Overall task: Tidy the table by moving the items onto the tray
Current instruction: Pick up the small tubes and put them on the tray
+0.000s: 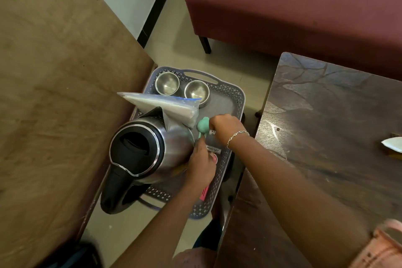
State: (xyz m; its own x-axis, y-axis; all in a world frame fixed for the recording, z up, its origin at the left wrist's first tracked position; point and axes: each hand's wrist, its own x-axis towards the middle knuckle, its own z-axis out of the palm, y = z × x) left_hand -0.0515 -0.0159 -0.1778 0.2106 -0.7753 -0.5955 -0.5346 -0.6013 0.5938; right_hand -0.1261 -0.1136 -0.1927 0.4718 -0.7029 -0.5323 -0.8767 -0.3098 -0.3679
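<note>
Mid-frame, your right hand (226, 126) pinches a green-topped marker (203, 126) over the grey tray (236, 102); your left hand (201, 163), fingers curled, steadies items beside the kettle (152, 148). Next: lay it flat in the tray's bare space, likely.

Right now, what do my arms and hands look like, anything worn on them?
Both forearms are bare, with no sleeves reaching the wrists. The right hand has a thin silver chain bracelet around its wrist. The left hand wears nothing that shows: no ring, watch or glove. A bit of pink patterned cloth shows near the right upper arm.
</note>
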